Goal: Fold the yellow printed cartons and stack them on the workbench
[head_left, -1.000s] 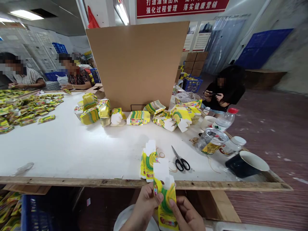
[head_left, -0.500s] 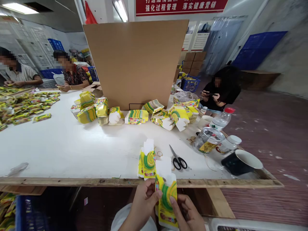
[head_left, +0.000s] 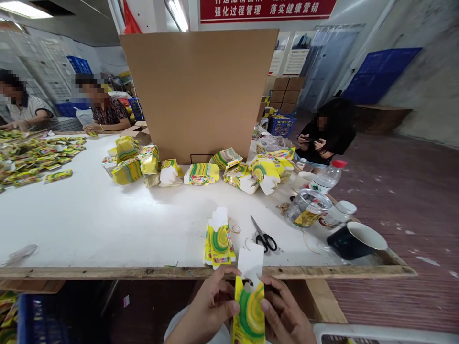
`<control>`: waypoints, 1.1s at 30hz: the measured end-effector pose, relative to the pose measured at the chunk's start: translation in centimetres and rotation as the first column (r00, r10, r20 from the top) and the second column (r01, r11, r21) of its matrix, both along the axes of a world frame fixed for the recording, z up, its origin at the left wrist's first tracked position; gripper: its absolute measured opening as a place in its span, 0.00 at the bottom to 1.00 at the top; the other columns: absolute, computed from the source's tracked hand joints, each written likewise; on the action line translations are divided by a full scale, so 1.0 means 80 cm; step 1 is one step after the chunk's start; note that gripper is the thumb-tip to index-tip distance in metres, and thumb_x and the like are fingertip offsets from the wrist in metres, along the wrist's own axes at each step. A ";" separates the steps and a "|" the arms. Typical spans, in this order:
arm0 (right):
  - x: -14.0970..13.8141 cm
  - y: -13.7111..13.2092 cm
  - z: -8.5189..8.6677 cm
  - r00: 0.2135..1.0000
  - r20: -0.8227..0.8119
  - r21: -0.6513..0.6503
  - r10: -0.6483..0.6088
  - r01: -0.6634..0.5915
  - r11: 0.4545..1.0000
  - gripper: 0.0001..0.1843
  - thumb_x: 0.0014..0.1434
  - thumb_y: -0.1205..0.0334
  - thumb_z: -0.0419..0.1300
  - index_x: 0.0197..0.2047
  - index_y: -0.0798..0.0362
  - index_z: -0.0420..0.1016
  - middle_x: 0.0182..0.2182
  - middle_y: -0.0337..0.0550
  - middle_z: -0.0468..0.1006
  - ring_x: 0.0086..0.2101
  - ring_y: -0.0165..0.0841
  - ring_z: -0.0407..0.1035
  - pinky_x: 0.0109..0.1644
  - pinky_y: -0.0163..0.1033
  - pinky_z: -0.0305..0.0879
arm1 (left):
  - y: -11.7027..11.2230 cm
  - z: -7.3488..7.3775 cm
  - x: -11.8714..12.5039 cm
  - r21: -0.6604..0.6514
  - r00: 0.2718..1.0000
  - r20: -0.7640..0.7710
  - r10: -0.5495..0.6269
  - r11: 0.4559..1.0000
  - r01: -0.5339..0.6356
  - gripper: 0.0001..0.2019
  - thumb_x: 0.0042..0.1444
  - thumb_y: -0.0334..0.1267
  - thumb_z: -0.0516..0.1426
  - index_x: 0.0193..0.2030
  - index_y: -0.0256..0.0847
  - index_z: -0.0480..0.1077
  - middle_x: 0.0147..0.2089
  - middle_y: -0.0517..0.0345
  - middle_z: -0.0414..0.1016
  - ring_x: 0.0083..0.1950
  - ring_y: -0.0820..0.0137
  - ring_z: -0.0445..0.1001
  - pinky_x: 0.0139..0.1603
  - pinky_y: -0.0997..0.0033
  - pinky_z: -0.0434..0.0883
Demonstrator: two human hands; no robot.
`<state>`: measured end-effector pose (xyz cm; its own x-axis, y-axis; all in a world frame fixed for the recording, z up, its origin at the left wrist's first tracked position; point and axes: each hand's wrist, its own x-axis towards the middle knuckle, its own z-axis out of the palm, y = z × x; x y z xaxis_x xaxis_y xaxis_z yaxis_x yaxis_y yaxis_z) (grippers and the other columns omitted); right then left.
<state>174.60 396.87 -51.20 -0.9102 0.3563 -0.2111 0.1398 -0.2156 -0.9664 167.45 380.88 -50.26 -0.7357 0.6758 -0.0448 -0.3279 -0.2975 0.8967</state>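
Between my hands, in front of the table's near edge, stands a yellow and green paper box (head_left: 250,308) with its white top flap raised and its top end open. My left hand (head_left: 215,303) grips its left side, thumb on the front face. My right hand (head_left: 285,310) holds the right side, fingers curled round the edge. Just beyond, a small stack of flat yellow boxes (head_left: 219,241) lies on the white table. Black-handled scissors (head_left: 264,237) rest to the right of the stack, close to a thin rubber band (head_left: 234,226).
Bundles of yellow boxes (head_left: 202,174) line the foot of a large cardboard sheet (head_left: 201,95). At right stand a dark mug (head_left: 356,241), a clear jar (head_left: 309,209) and a bottle (head_left: 328,177). Many small packets (head_left: 39,157) cover the far left, where two people sit; another sits right.
The box has gone from a flatter shape to an opened-up one between my hands. My right hand has moved up along its side. The people on the left have shifted their hands.
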 end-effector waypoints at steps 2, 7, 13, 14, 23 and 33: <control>0.002 0.003 0.007 0.998 0.050 -0.024 0.036 -0.034 0.999 0.26 0.50 0.40 0.65 0.46 0.45 0.71 0.27 0.39 0.78 0.25 0.34 0.71 0.26 0.34 0.66 | 0.001 -0.003 0.002 0.058 0.997 0.055 -0.048 0.997 0.044 0.23 0.50 0.40 0.67 0.50 0.44 0.65 0.34 0.58 0.76 0.30 0.75 0.72 0.30 0.79 0.66; -0.001 0.009 0.024 0.996 0.015 0.026 0.084 -0.085 0.996 0.19 0.52 0.41 0.64 0.33 0.49 0.73 0.22 0.35 0.71 0.21 0.27 0.62 0.22 0.29 0.58 | 0.005 -0.006 0.008 0.123 0.983 0.131 -0.130 0.986 0.114 0.23 0.46 0.41 0.69 0.42 0.42 0.62 0.33 0.58 0.76 0.26 0.77 0.71 0.27 0.80 0.66; -0.006 0.012 0.016 0.987 -0.147 0.282 -0.061 0.101 0.954 0.17 0.52 0.45 0.66 0.31 0.51 0.76 0.30 0.44 0.78 0.32 0.37 0.72 0.37 0.35 0.70 | 0.004 -0.001 0.011 -0.002 0.991 0.117 -0.063 0.998 0.064 0.35 0.48 0.44 0.68 0.58 0.46 0.55 0.38 0.54 0.77 0.30 0.74 0.74 0.29 0.79 0.64; -0.006 0.013 0.011 0.981 -0.163 0.272 -0.107 0.150 0.951 0.16 0.52 0.46 0.66 0.34 0.50 0.77 0.33 0.46 0.79 0.34 0.38 0.73 0.39 0.37 0.71 | 0.003 -0.001 0.011 -0.021 0.993 0.099 -0.062 0.998 0.065 0.37 0.48 0.45 0.68 0.60 0.46 0.54 0.39 0.53 0.78 0.31 0.73 0.74 0.29 0.79 0.64; 0.001 0.040 -0.005 0.991 -0.100 0.433 0.090 -0.038 0.901 0.19 0.56 0.48 0.63 0.47 0.46 0.82 0.33 0.44 0.80 0.35 0.37 0.74 0.39 0.36 0.72 | 0.006 -0.008 0.006 -0.274 0.970 -0.241 0.034 0.956 -0.101 0.20 0.57 0.40 0.60 0.56 0.42 0.68 0.41 0.50 0.80 0.39 0.65 0.76 0.38 0.73 0.70; -0.008 0.009 0.004 0.998 -0.040 0.672 0.054 -0.013 0.741 0.20 0.58 0.50 0.60 0.51 0.50 0.74 0.18 0.30 0.62 0.18 0.29 0.58 0.23 0.31 0.58 | 0.002 -0.006 0.006 -0.163 0.997 -0.077 0.020 0.986 -0.033 0.23 0.56 0.44 0.61 0.57 0.43 0.66 0.40 0.50 0.80 0.39 0.63 0.77 0.40 0.68 0.71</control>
